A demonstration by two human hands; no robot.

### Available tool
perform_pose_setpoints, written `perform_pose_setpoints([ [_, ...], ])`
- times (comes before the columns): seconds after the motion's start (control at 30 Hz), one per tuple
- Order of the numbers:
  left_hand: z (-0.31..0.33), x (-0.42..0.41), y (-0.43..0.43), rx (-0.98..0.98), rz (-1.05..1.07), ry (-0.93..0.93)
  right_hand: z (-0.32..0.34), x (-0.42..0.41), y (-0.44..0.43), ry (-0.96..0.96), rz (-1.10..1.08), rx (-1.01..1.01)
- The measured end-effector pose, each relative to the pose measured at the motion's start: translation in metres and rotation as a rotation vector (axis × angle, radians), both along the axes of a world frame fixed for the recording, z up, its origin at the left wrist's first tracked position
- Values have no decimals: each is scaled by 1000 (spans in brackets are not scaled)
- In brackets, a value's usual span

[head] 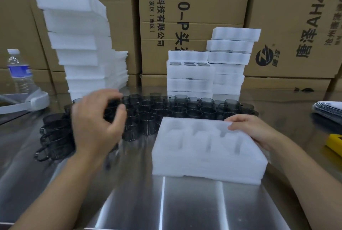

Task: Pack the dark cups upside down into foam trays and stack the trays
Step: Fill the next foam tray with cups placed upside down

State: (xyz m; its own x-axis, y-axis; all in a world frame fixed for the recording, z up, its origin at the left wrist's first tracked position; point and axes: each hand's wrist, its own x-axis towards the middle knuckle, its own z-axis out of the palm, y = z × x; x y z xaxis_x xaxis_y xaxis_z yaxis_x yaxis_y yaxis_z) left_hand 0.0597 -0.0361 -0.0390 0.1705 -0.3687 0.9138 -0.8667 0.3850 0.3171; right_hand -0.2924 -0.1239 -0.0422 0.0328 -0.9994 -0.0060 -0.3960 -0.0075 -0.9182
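A white foam tray [207, 157] with several hollow pockets lies on the steel table in front of me. My right hand [253, 129] rests on its far right corner, fingers laid over the top edge. Behind the tray stands a crowd of dark translucent cups [185, 107], mouths up, in rows across the table. My left hand [98, 124] hovers over the left part of the cups, fingers loosely curved and blurred, with nothing visibly between them. More dark cups [53, 137] lie on their sides at the far left.
A tall stack of foam trays [81, 44] stands at the back left. Two stacks of trays with cups in them [209, 68] stand at the back centre-right. Cardboard boxes [194, 7] wall the back. A water bottle [18, 72] stands left, papers [327, 107] and a yellow object [335, 144] lie right.
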Motion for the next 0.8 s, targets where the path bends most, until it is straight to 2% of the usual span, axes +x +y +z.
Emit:
perform_pose_setpoints([
  [0.03, 3, 18, -1, 47, 177, 146, 0, 0, 0, 3, 4, -4],
  [0.1, 3, 54, -2, 340, 427, 391, 0, 1, -1, 7, 16, -13],
  [0.17, -1, 71, -1, 645, 450, 470, 0, 4, 0, 3, 30, -26],
  [0.27, -3, 66, -3, 906, 313, 381, 1, 9, 0, 3, 41, -38],
  [0.37, -6, 58, -7, 1095, 317, 148, 0, 13, 2, 7, 73, -44],
  [0.53, -13, 43, -11, 1167, 325, 20, 1, 18, 5, 38, 95, -44],
  [0.67, -18, 20, -14, 1121, 409, -29, 4, 21, 7, 108, 105, -41],
  [0.8, -25, -2, -19, 1072, 403, -124, 7, 22, 9, 171, 121, -37],
])
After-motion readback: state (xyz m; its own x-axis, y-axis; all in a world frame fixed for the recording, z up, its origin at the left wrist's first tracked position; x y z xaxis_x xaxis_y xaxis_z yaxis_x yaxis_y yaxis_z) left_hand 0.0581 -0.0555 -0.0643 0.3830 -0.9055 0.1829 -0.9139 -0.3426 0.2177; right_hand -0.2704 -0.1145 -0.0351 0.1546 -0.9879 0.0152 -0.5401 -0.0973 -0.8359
